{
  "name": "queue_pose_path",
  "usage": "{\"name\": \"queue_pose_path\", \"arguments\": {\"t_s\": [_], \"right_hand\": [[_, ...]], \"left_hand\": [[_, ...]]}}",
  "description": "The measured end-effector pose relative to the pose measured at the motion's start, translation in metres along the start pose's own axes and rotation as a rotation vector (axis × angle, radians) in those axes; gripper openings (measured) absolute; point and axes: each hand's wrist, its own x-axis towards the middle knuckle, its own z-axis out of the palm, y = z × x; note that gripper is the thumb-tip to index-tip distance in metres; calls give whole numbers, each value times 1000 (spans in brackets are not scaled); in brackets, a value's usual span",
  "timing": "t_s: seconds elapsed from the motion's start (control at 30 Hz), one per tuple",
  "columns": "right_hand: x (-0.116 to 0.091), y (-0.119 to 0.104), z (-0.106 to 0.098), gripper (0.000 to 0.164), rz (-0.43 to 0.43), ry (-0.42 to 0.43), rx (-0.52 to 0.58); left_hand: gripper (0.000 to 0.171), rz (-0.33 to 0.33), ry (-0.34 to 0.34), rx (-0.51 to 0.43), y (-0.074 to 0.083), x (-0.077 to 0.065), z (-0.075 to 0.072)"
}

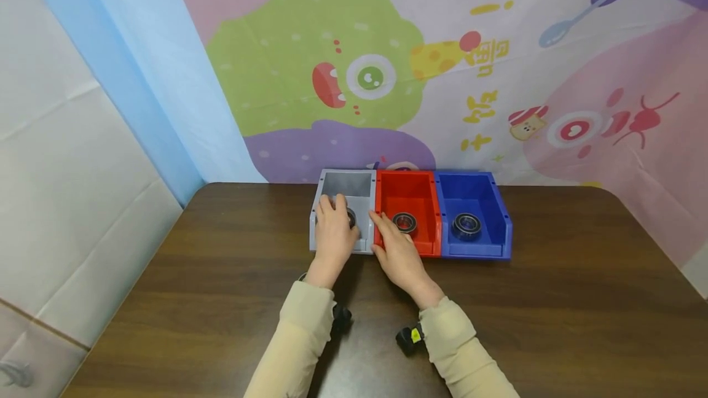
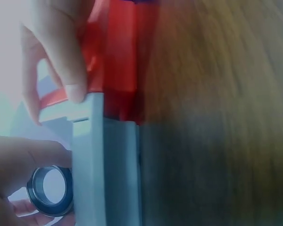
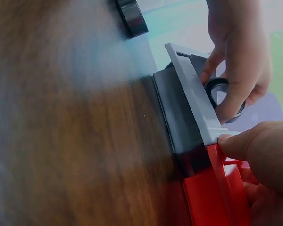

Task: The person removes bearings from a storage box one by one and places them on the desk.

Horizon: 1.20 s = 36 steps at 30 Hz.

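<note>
My left hand (image 1: 334,232) reaches into the grey bin (image 1: 362,186) and holds a dark ball bearing (image 1: 352,218) between thumb and fingers. In the left wrist view the bearing (image 2: 51,190) appears as a black ring beside the grey front wall. The right hand (image 1: 401,257) rests at the seam of the grey bin and the red bin (image 1: 409,186). Its thumb (image 3: 233,145) touches the front corner there, while its extended fingers lie along the dividing wall. Another bearing (image 1: 405,223) lies in the red bin, partly behind the right hand.
A blue bin (image 1: 467,189) joins the red one on the right, with a bearing (image 1: 466,226) inside. One more black ring (image 3: 132,19) lies on the wooden table (image 1: 581,300), mostly hidden by the left wrist in the head view. A printed cloth (image 1: 310,48) hangs behind the bins.
</note>
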Motion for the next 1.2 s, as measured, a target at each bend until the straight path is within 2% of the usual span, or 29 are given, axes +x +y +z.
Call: {"name": "queue_pose_path", "arguments": {"t_s": [0.2,0.4,0.5,0.73,0.83,0.93,1.2], "right_hand": [[1,0,-1,66,15,-11,4],[1,1,1,66,11,-11,-4],[1,1,2,66,5,-1,-4],[1,1,2,66,-1,1,2],[1,1,2,66,1,-1,2],[0,2,2,67,-2,3,2],[-1,2,2,69,-9,10,3]], "left_hand": [[41,49,19,-84,1,-4,-11],[45,-25,-22,-182,1,-12,-20],[48,-20,-26,-195,2,-16,-24],[45,58,-21,-148,3,-26,-30],[45,88,-71,-132,3,-29,-35],[46,106,-155,-122,1,-33,-40],[43,118,-359,-116,-3,-42,-45]]}}
